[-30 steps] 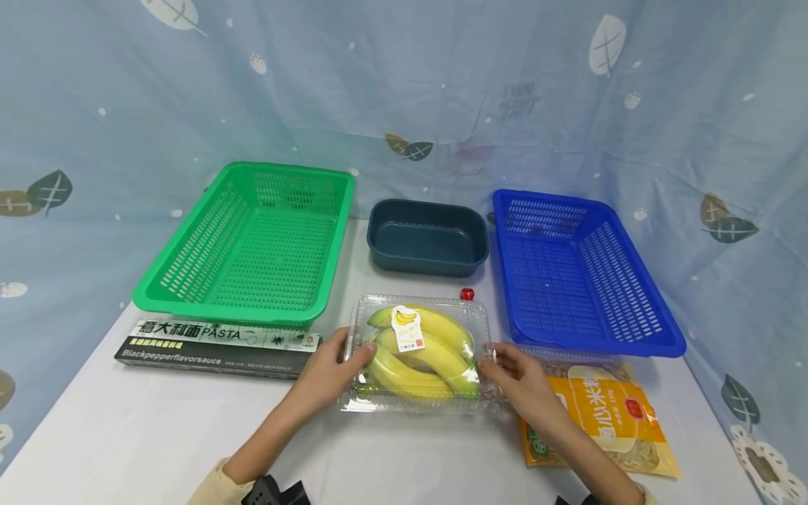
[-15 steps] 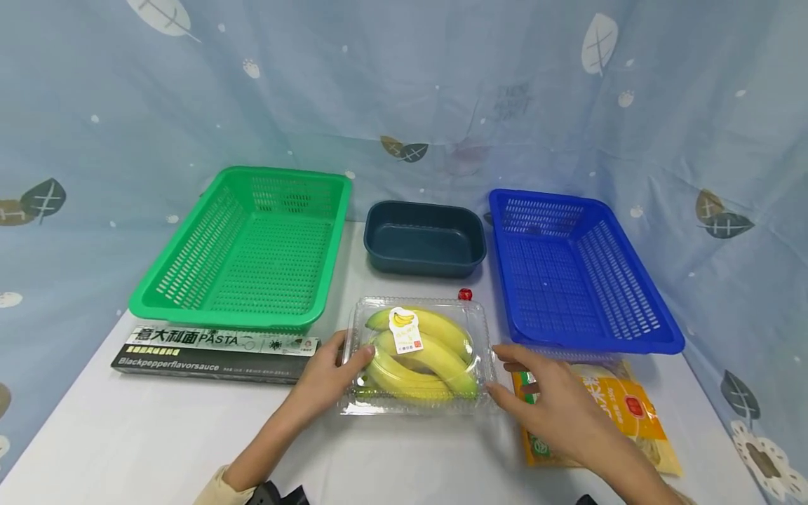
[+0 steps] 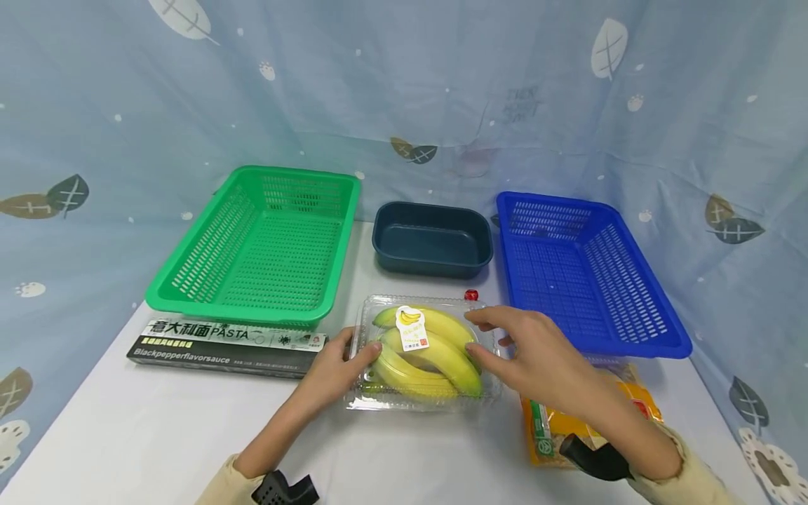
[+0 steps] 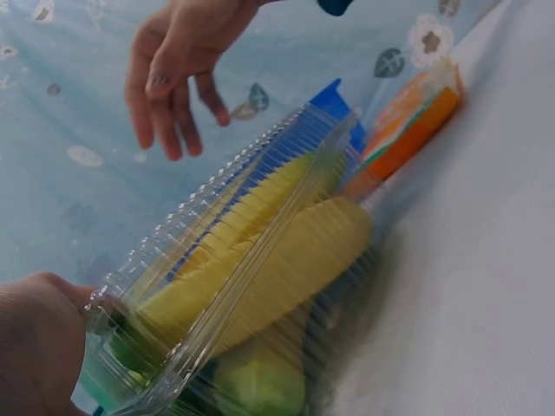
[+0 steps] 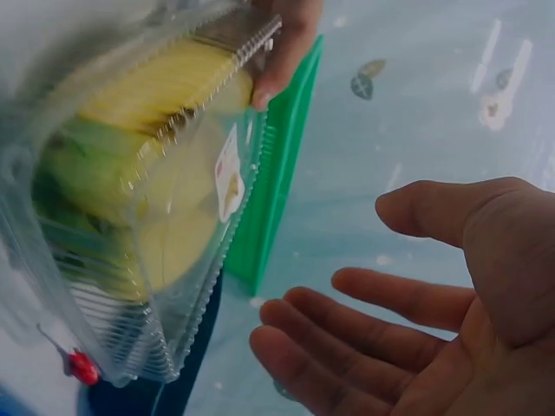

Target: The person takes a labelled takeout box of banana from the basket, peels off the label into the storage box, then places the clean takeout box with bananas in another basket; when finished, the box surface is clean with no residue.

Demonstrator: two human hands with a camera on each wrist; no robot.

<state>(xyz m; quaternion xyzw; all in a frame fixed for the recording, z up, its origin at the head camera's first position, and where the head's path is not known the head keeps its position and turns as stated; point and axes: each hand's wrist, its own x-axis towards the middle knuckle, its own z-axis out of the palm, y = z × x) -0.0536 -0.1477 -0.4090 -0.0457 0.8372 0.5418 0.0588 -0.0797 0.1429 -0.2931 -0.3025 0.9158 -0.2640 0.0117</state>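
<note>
A clear plastic clamshell box of bananas (image 3: 435,351) stands at the middle of the white table, a white banana label on its lid. My left hand (image 3: 336,370) grips the box's left side, thumb on top of the lid edge; the left wrist view shows the same hand (image 4: 39,342) at the box's end. Above the right part of the lid hovers my right hand (image 3: 530,351), holding nothing. In the right wrist view this hand (image 5: 416,321) has its fingers spread loosely, apart from the box.
Behind are a green basket (image 3: 252,312), a dark teal tub (image 3: 432,268) and a blue basket (image 3: 606,347). A black pasta box (image 3: 221,354) lies left, a yellow noodle bag (image 3: 546,435) right, partly under my right arm. A small red item (image 3: 470,294) sits behind the clamshell.
My right hand has let go of the box's right side, drawn back, then risen over the lid. My left hand keeps its grip, and the box stays in place.
</note>
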